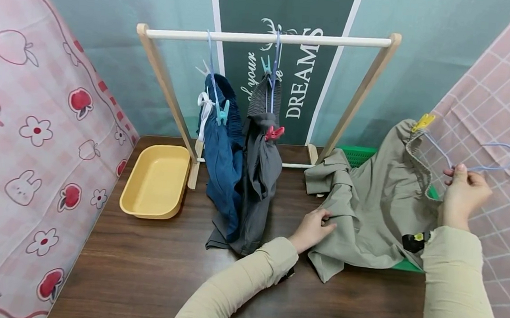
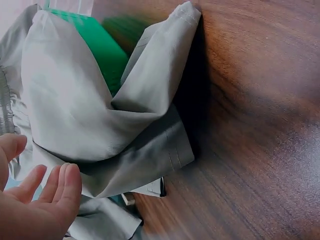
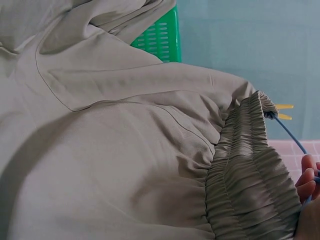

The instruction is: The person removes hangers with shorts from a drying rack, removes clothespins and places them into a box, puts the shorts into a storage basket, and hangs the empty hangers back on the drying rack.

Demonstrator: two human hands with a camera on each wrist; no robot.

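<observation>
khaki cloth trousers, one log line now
right hand: pinches thin blue hanger | left hand: by khaki cloth trousers | yellow clip: on waistband

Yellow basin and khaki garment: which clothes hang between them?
In the head view, a blue garment and a grey garment hang between the basin and the khaki garment.

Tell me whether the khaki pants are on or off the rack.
Off: the khaki pants lie across the green basket, and the right hand holds their hanger away from the rack's top bar.
</observation>
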